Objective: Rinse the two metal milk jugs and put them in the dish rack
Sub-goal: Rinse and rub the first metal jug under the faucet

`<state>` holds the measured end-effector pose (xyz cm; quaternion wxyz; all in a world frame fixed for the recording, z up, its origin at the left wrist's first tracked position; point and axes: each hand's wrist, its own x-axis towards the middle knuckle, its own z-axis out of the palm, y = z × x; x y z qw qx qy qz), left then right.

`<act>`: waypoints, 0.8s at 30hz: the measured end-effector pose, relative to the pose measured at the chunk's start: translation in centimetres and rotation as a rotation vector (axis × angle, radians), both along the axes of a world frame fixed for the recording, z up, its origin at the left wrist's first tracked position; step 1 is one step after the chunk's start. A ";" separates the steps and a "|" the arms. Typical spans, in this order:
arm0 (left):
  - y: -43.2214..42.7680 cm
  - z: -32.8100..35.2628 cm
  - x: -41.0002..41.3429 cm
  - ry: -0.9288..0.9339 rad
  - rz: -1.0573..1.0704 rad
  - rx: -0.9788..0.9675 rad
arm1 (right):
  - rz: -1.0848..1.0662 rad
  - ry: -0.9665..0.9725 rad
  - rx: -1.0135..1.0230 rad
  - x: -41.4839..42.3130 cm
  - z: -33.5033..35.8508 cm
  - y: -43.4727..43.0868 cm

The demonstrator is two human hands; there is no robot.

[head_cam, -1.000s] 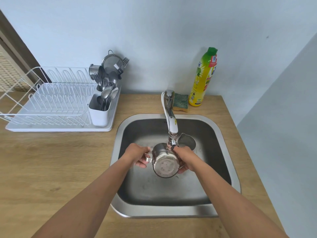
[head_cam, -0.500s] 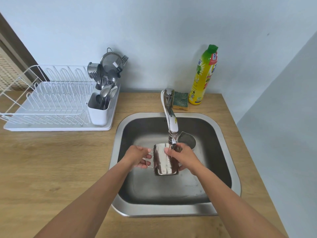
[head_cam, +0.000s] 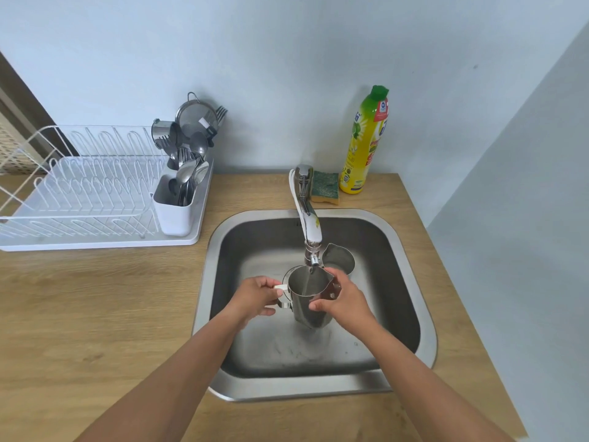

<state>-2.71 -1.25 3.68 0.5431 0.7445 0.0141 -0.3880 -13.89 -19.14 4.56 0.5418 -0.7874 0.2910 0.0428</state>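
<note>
So that water can drop in, the jug (head_cam: 306, 293) is held mouth-up under the tap (head_cam: 307, 218), left hand (head_cam: 255, 296) gripping its handle, right hand (head_cam: 345, 303) curled round its side; second jug (head_cam: 339, 258) just beside the tap.

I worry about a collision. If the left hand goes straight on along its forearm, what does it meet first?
Probably the tap spout, just above the held jug whose handle the left hand grips. Depth is unclear.
</note>
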 end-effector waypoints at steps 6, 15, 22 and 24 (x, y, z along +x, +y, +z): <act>0.8 0.2 0.2 -0.255 0.037 0.046 | 0.013 -0.040 0.124 0.3 -0.3 0.3; 0.8 0.5 -0.1 -0.223 0.035 0.039 | 0.037 -0.026 0.142 0.4 -0.5 0.0; 2.0 1.0 0.1 -0.094 -0.007 0.046 | 0.002 -0.006 0.231 0.6 -0.7 -0.1; 2.0 1.0 -0.1 -0.062 -0.002 0.042 | -0.041 -0.004 0.262 0.6 -0.8 0.1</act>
